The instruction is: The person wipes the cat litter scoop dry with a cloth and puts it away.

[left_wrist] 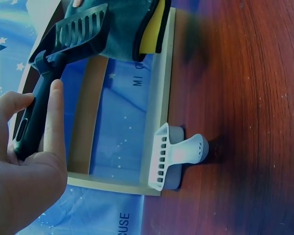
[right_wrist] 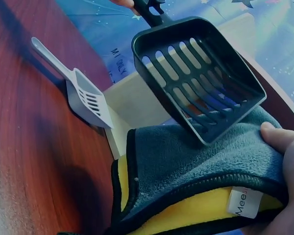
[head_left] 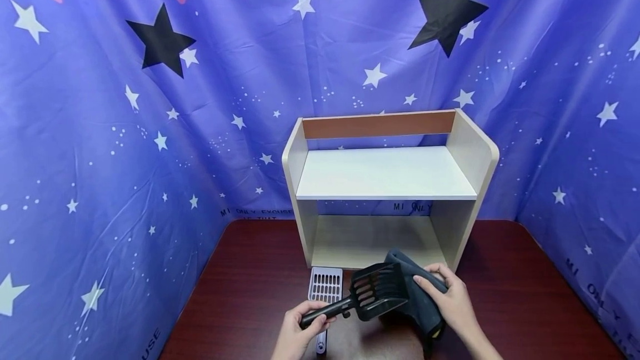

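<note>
My left hand (head_left: pixel 303 328) grips the handle of a black slotted litter scoop (head_left: pixel 378 291), held up over the table with its basket toward the right. My right hand (head_left: pixel 452 299) holds a folded cloth (head_left: pixel 419 299), dark grey-green outside with a yellow inner side, black edging and a white label. In the right wrist view the cloth (right_wrist: pixel 201 161) lies against the underside and front edge of the scoop's basket (right_wrist: pixel 196 73). A second litter scoop (head_left: pixel 326 285), pale grey-white with slots, rests on the table beyond my left hand, its handle toward me.
A two-tier shelf unit (head_left: pixel 385 174) with pale side panels and a white upper board stands at the back of the dark red wooden table (head_left: pixel 250 271). Blue curtain (head_left: pixel 100 154) with stars hangs behind and at both sides.
</note>
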The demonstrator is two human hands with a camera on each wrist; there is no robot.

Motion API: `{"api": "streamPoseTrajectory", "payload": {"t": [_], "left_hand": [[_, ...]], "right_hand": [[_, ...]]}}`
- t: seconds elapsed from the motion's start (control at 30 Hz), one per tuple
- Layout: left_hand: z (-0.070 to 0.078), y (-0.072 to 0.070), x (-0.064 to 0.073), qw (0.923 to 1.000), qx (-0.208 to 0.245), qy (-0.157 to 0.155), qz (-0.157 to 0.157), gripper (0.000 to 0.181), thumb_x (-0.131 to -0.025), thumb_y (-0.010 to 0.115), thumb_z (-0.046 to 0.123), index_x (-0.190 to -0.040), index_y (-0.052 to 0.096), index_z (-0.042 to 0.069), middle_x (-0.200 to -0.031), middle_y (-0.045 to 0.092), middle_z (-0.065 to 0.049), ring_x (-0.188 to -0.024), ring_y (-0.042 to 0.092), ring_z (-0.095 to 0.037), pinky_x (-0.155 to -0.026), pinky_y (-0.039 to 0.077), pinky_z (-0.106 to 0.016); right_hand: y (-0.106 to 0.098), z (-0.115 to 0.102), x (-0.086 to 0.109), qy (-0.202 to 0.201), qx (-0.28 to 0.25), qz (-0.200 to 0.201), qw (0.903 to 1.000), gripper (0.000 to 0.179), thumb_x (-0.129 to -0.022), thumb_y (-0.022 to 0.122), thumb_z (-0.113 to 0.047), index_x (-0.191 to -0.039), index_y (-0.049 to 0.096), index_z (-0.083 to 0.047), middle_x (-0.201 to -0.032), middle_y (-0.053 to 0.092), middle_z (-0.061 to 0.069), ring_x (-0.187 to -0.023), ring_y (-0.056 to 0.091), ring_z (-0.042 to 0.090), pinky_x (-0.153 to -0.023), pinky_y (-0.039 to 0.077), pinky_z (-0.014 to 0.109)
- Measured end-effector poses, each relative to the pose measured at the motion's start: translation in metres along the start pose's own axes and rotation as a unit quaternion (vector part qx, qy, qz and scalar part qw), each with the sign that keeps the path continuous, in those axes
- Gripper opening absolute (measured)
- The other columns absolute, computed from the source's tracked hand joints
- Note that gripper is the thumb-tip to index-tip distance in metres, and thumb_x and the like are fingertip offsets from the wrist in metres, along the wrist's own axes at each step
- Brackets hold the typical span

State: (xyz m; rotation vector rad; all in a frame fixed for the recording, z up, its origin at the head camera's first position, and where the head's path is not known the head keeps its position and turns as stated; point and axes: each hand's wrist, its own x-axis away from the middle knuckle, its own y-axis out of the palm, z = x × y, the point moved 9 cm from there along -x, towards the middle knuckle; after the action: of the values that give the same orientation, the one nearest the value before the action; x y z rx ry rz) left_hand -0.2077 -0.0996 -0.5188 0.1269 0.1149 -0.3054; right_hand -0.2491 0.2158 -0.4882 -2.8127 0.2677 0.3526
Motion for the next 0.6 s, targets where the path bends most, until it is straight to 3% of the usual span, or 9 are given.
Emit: {"api": "streamPoseTrajectory", "payload": {"t": [0.2,0.37,0.5,0.6], "left_hand": [[0.004,0.006,0.000,0.9998,-0.008,0.012,-0.012,0.036,-0.094,0.060,-0.004,-0.116,0.048,-0.029,-0.108,0.058,-0.050,-0.092,0.071,-0.004,-0.084,0.059,-0.021],[0.005,0.001,0.001,0.9985,-0.051,0.018,0.010,0.032,-0.091,0.065,-0.001,-0.114,0.057,-0.023,-0.104,0.064,-0.044,-0.089,0.071,-0.003,-0.082,0.059,-0.019],[0.005,-0.006,0.003,0.9955,-0.086,0.021,0.034,0.029,-0.089,0.069,0.000,-0.112,0.065,-0.016,-0.106,0.068,-0.036,-0.089,0.071,-0.002,-0.080,0.057,-0.016],[0.005,-0.011,0.003,0.9934,-0.102,0.020,0.048,0.026,-0.087,0.071,0.001,-0.110,0.068,-0.012,-0.109,0.069,-0.032,-0.090,0.070,-0.001,-0.080,0.056,-0.015]], "right_hand": [[0.014,-0.003,0.002,-0.021,-0.030,-0.041,0.9985,0.013,-0.091,0.070,-0.007,-0.100,0.062,-0.003,-0.068,0.064,-0.010,-0.056,0.059,0.004,-0.050,0.052,0.027],[0.023,-0.007,0.004,-0.043,-0.055,-0.093,0.9932,0.013,-0.095,0.064,-0.005,-0.107,0.060,-0.001,-0.076,0.067,-0.009,-0.062,0.062,0.004,-0.052,0.054,0.029],[0.030,-0.011,0.008,-0.072,-0.097,-0.172,0.9775,0.018,-0.099,0.056,0.000,-0.116,0.054,0.004,-0.089,0.070,-0.007,-0.070,0.065,0.005,-0.055,0.056,0.030],[0.030,-0.016,0.009,-0.097,-0.118,-0.209,0.9659,0.021,-0.099,0.052,0.004,-0.119,0.053,0.007,-0.093,0.069,-0.007,-0.073,0.065,0.004,-0.056,0.056,0.030]]}}
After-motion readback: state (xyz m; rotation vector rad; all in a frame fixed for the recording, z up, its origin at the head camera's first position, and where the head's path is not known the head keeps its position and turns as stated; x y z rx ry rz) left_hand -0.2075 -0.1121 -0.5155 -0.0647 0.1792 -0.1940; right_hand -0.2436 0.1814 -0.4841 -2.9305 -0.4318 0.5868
